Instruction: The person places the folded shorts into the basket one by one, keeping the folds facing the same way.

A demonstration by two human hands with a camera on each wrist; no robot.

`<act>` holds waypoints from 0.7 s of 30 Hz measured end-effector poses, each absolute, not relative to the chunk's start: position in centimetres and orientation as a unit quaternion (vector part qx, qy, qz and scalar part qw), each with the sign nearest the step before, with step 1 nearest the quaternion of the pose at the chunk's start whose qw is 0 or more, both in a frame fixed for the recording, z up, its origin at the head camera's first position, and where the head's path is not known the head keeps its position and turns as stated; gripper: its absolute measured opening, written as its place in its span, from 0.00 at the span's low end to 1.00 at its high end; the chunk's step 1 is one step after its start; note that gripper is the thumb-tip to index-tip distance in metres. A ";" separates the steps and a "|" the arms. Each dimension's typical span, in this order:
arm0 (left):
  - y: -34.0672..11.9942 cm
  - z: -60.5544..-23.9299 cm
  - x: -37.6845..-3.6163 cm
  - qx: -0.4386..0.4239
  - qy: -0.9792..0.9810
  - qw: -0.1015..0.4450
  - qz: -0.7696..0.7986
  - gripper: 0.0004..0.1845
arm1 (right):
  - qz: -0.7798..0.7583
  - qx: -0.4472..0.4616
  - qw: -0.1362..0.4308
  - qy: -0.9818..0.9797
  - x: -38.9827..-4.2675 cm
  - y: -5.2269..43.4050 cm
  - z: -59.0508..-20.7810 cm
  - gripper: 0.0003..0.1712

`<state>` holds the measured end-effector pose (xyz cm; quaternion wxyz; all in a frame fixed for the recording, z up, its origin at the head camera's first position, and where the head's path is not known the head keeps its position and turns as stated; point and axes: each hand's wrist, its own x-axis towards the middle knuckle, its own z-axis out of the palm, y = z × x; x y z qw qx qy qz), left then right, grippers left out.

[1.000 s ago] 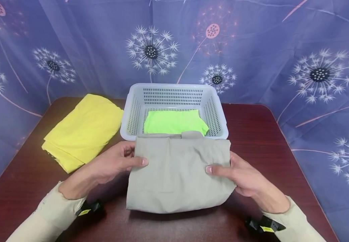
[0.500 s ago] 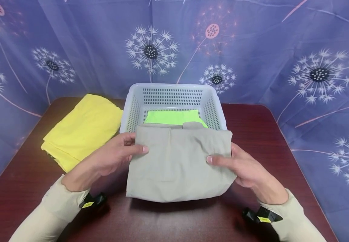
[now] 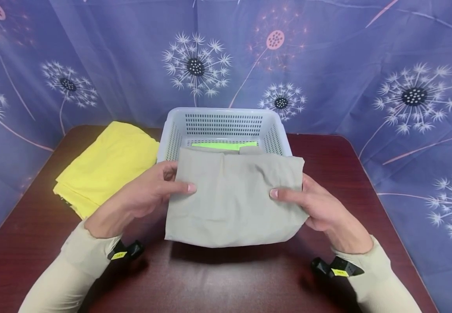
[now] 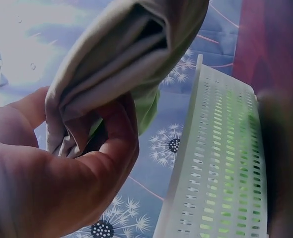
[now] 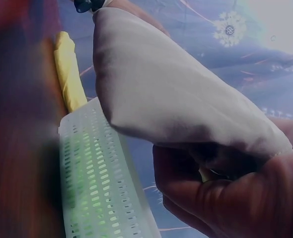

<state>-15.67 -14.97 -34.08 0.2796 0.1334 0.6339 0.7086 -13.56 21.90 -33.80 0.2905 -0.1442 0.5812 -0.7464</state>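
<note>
While the folded grey cloth (image 3: 233,195) is hanging in the air over the near rim of the white basket (image 3: 210,119), both hands are clamping it: left hand (image 3: 147,198) is pinching the left edge, right hand (image 3: 319,204) the right edge, thumbs on top. Green cloth (image 3: 226,145) is sitting inside the basket, and a yellow cloth (image 3: 108,167) is lying on the table (image 3: 366,182) to the left.

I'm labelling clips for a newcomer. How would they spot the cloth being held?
Start at the white basket on the table. In front of it, the left hand and right hand grip a folded grey cloth. Its neighbours are yellow or green and lie unheld.
</note>
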 end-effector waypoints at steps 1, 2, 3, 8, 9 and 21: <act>-14.9 -34.0 -15.7 0.132 0.632 0.279 0.711 0.28 | -0.747 -0.143 0.289 0.581 -13.7 21.9 -33.7 0.17; -14.8 -33.9 -15.8 0.129 0.630 0.279 0.713 0.28 | -0.748 -0.141 0.288 0.581 -13.8 21.9 -33.7 0.16; -14.8 -33.9 -15.8 0.127 0.630 0.277 0.715 0.27 | -0.749 -0.138 0.287 0.581 -13.9 21.9 -33.6 0.16; -14.6 -33.5 -16.3 0.120 0.627 0.272 0.720 0.22 | -0.754 -0.133 0.283 0.578 -14.5 22.0 -33.3 0.16; -14.6 -33.4 -16.4 0.119 0.626 0.270 0.722 0.22 | -0.756 -0.134 0.282 0.576 -14.6 22.0 -33.2 0.16; -14.6 -33.0 -17.9 0.126 0.600 0.277 0.740 0.21 | -0.768 -0.117 0.267 0.571 -16.2 21.8 -32.6 0.17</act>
